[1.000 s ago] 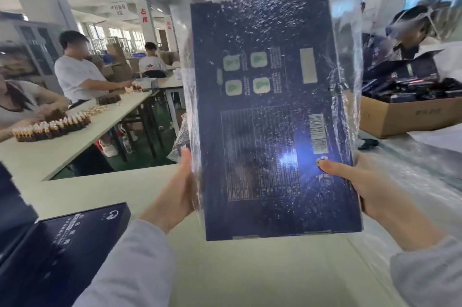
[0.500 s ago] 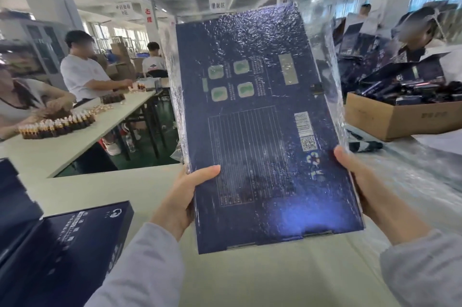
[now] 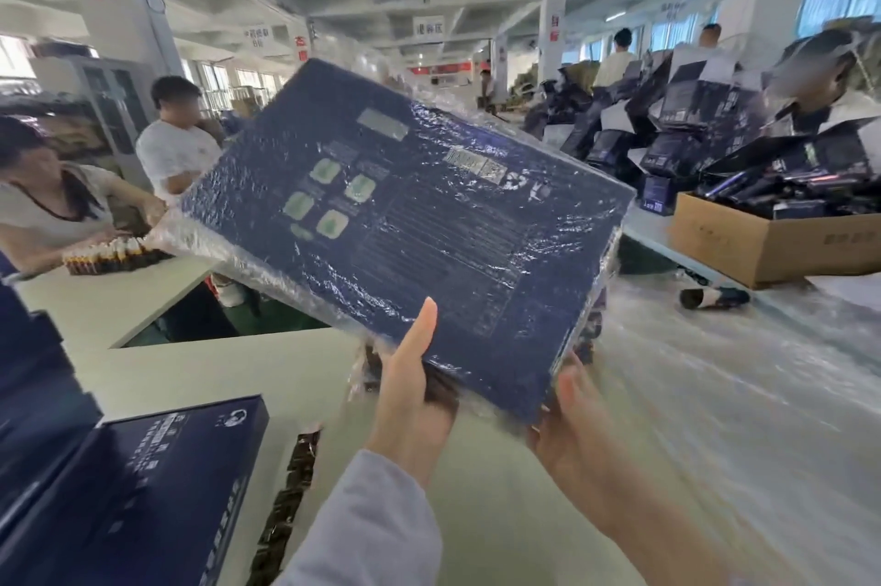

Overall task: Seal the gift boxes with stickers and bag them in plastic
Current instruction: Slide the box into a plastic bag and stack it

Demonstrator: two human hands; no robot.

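Far left, a second box [image 3: 143,490] lies flat on the table [image 3: 500,514]. My left hand [image 3: 410,390] grasps the gift box [image 3: 419,223] at its near edge, thumb on the printed face and fingers beneath. The box, sleeved in a plastic bag [image 3: 176,237], is held tilted above the table. My right hand [image 3: 581,433] grips its near right corner, fingers hidden behind. Far right stands a cardboard carton [image 3: 772,247].

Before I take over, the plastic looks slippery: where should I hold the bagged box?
Probably the near long edge, from below: the bagged box is flat and tilted, so clamp it thumb on top, fingers underneath, like the left hand.
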